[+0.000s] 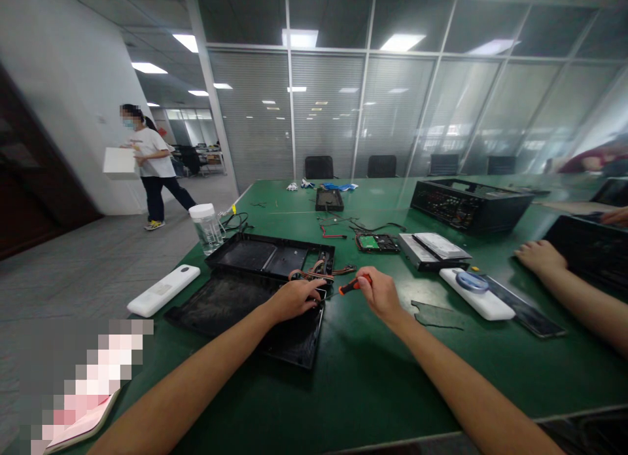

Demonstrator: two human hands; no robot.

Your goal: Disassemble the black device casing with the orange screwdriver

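My right hand point(380, 294) is wrapped around an orange-and-black screwdriver point(349, 286), whose thin shaft points left toward my other hand. My left hand point(297, 298) lies over the near right corner of an opened black device casing, its fingers bent and drawn together near the screwdriver's tip; what they hold is hidden. Behind it is the casing's tray half point(260, 253), with a bundle of brown and orange wires point(314, 273) coming out at its right end. The other half, a dusty black cover point(220, 304), lies flat in front, partly under my left forearm.
A lidded clear jar point(208, 232) and a white handheld device point(164, 290) stand left. To the right lie a green circuit board point(375, 243), metal drives point(434, 249) and another white device point(475, 293). A co-worker's hand point(542, 257) rests on the green table. A person point(152, 157) carries a white box.
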